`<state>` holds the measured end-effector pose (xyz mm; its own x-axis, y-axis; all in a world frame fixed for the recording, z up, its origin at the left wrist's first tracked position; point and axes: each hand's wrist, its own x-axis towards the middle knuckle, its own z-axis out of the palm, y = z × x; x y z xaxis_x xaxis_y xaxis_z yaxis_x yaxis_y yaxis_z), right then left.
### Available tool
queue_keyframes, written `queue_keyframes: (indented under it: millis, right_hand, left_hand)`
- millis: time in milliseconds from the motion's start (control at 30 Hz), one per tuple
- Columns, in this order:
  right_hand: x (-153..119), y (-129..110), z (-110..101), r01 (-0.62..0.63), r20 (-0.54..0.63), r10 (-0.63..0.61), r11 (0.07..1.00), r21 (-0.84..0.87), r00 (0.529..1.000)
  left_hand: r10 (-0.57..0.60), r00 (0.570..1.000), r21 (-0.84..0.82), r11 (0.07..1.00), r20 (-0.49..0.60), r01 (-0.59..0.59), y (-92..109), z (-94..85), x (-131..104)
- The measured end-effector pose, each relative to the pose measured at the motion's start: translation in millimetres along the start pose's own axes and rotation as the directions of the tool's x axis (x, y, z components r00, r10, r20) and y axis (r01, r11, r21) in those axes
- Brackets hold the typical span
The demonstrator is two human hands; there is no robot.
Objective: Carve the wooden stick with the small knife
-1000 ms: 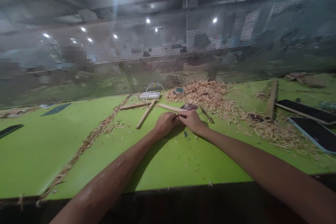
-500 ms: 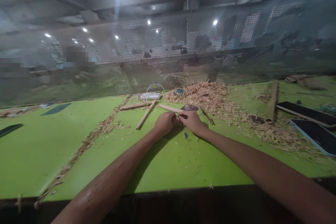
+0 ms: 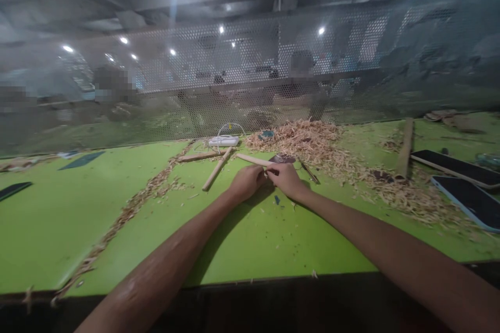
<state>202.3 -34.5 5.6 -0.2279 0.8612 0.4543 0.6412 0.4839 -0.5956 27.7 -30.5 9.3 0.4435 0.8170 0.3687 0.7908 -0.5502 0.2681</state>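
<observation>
My left hand [image 3: 247,181] and my right hand [image 3: 284,178] are close together over the green table [image 3: 250,244]. Both have their fingers curled into a pinch, and what lies between the fingertips is too small to make out. A pale wooden stick [image 3: 252,159] lies just beyond them, its right end reaching my right fingers. Left of my left hand another wooden stick [image 3: 217,169] rests at a slant. A dark patch [image 3: 282,158] sits behind my right hand, and a thin dark tool [image 3: 309,171] is to its right.
Wood shavings [image 3: 308,138] are heaped behind my hands and spread right. A white power strip [image 3: 223,141] with a cable stands at the back. On the right are two phones [image 3: 455,165] and a wooden piece [image 3: 406,148]. Perforated mesh [image 3: 250,83] rises behind the table.
My left hand has shifted very slightly right, closer to my right hand. The sticks and the other objects look unmoved.
</observation>
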Motion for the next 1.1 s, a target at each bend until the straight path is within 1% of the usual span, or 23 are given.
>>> queue_keyframes:
  millis: [133,300,433,700,800,933,1100]
  right_hand:
    - [0,1,1,0.018,-0.003,-0.018,1.0,0.011,1.0]
    - [0,3,4,0.065,-0.02,-0.066,0.998,-0.016,0.998]
    - [0,3,4,0.039,-0.015,-0.04,0.999,-0.023,0.999]
    - [0,1,5,0.074,-0.033,-0.074,0.997,-0.026,0.997]
    - [0,3,5,0.062,-0.038,-0.063,0.998,-0.026,0.997]
    - [0,5,5,0.042,-0.044,-0.043,0.999,-0.009,0.998]
    - [1,4,4,0.018,-0.022,-0.018,1.0,0.007,1.0]
  left_hand:
    - [0.008,1.0,-0.026,1.0,0.009,-0.007,0,2.6,-1]
    - [0.023,0.999,-0.059,0.998,-0.047,-0.026,-4,11.0,-2]
    - [0.026,0.998,-0.081,0.996,-0.065,-0.031,-4,13.4,-3]
    - [-0.016,0.998,-0.066,0.998,-0.062,0.012,-2,14.7,-1]
    - [-0.006,0.999,-0.088,0.996,-0.051,0.001,-3,15.4,0]
    - [-0.005,0.998,-0.126,0.992,-0.066,-0.004,-5,16.3,2]
    - [-0.005,0.998,-0.17,0.985,-0.064,-0.006,-6,15.8,4]
